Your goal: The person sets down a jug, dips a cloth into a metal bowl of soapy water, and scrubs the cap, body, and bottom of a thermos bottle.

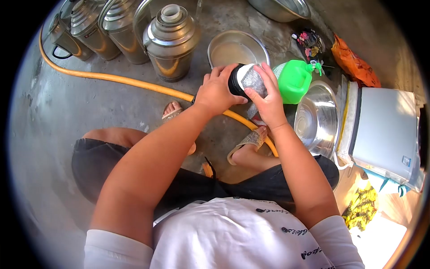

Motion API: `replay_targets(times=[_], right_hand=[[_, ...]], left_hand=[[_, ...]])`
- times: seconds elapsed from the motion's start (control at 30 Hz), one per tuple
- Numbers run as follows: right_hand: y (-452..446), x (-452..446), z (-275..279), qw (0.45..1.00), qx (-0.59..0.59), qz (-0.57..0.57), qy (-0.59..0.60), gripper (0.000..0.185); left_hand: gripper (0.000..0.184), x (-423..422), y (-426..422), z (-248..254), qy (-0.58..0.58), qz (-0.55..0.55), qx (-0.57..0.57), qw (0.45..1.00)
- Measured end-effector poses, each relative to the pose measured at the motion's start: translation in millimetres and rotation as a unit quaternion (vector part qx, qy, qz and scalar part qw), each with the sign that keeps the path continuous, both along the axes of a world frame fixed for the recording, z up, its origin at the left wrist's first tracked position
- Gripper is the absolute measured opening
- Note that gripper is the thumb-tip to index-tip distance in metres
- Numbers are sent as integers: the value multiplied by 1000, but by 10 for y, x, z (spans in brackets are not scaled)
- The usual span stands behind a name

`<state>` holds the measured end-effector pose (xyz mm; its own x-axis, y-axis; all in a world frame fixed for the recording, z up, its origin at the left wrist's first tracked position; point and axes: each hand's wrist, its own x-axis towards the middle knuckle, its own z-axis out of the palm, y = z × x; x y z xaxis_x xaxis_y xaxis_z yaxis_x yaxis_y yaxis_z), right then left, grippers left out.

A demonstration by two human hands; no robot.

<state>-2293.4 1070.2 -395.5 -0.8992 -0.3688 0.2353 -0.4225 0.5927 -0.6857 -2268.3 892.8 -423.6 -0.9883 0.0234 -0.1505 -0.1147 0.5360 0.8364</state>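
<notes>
My left hand (216,92) wraps round a black cylindrical piece with a white end (233,80), held out over the floor in front of my knees. My right hand (269,102) presses a silver-grey mesh cloth (254,80) against the white end, its fingers curled over the top. Part of the cloth hangs below that hand. What the piece belongs to cannot be made out, as both hands cover much of it. Just beyond them sits a metal basin (218,50) with cloudy water. A green plastic jug (293,83) stands close to the right hand.
Several steel thermos flasks (172,45) stand at the upper left. A yellow hose (112,78) crosses the floor and passes by my sandalled feet. On the right are a shiny basin (329,114), a white box-like appliance (385,127) and an orange bag (351,62). Another basin (286,13) lies at the top.
</notes>
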Motion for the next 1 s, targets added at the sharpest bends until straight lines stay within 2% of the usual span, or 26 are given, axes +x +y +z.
replay_targets(times=[0.07, 0.13, 0.23, 0.3, 0.33, 0.43, 0.5, 0.6, 0.67, 0.7, 0.73, 0.8, 0.83, 0.9, 0.93, 1.0], right_hand=[[-206, -38, -18, 999, 30, -28, 26, 48], [-336, -79, -56, 988, 85, -106, 74, 42], [-342, -118, -81, 974, 118, -104, 160, 37], [-262, -123, -89, 973, 139, -26, 181, 41], [-183, -130, -48, 971, 128, -67, 188, 41], [98, -168, 31, 979, 130, 114, 109, 57], [153, -118, 24, 979, 130, 119, 100, 59], [120, -84, -50, 984, 83, 102, 121, 58], [-42, 21, -106, 984, 66, 11, 165, 51], [-175, 32, -152, 978, 58, -47, 195, 41], [-324, 3, -135, 978, 52, -88, 183, 36], [-341, 12, -105, 982, 22, -96, 161, 24], [-356, -26, -112, 981, 14, -104, 164, 24], [-334, -117, -171, 985, -98, -131, 62, 16], [-298, -140, -212, 983, -101, -136, 65, 16], [-258, -178, -297, 954, -260, -146, -33, 16]], left_hand=[[95, -8, 16, -28, 1, 3, -2, 1000], [93, -34, 42, -51, 21, 10, -9, 1000], [93, -128, 6, -57, 46, -19, 1, 999], [97, -88, -38, -158, 51, -12, 20, 998], [97, -157, -38, -73, 63, -51, 5, 997], [99, -64, -3, -11, 25, -32, 7, 999], [99, 25, 27, -90, 40, -35, 8, 999], [97, 3, 38, -55, 59, -41, 12, 997], [97, 13, 41, -70, 78, -62, 16, 995], [97, 1, 17, -102, 82, -72, 6, 994], [96, -47, -28, -87, 82, -77, 0, 994], [96, -11, -56, -190, 77, -72, 5, 994], [95, -20, -71, -182, 68, -65, 15, 995], [96, 11, -87, -185, 82, -76, 3, 994], [95, 52, -76, -163, 69, -76, 15, 995], [95, 118, -59, -127, 77, -83, 4, 994]])
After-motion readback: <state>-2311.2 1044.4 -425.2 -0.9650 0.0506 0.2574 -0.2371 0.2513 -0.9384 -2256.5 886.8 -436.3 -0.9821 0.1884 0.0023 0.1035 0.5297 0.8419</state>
